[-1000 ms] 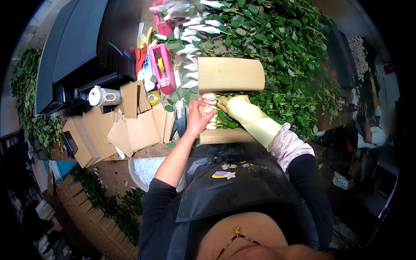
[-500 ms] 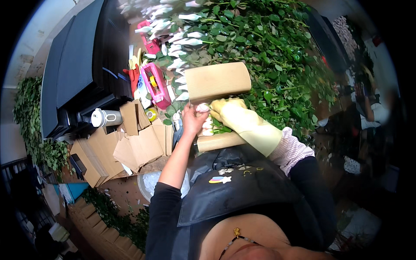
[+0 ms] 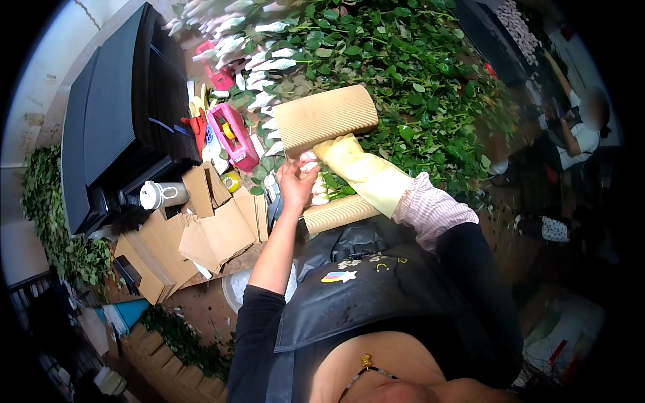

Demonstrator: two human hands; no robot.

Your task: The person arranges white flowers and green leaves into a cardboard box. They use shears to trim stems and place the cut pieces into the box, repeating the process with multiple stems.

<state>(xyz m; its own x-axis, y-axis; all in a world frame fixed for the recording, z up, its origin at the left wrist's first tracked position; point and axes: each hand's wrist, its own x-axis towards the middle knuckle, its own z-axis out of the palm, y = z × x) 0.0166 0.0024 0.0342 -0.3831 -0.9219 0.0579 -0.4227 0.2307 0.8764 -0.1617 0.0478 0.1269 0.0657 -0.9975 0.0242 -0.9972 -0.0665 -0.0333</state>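
where ribbed tan cardboard (image 3: 326, 119) opens, pale pink blooms (image 3: 318, 196) sit bunched.

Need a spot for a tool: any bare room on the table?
Just a thin strip of table edge, between cardboard and tub. Crowded: leafy stems upper right, roses at centre, pink dispenser and mug left.

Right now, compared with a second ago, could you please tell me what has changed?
The left hand has shifted along the pale flower heads toward the far corrugated cardboard; the gloved right hand has moved up to its near edge. No release is clear. The pink tape dispenser and white mug stayed put.
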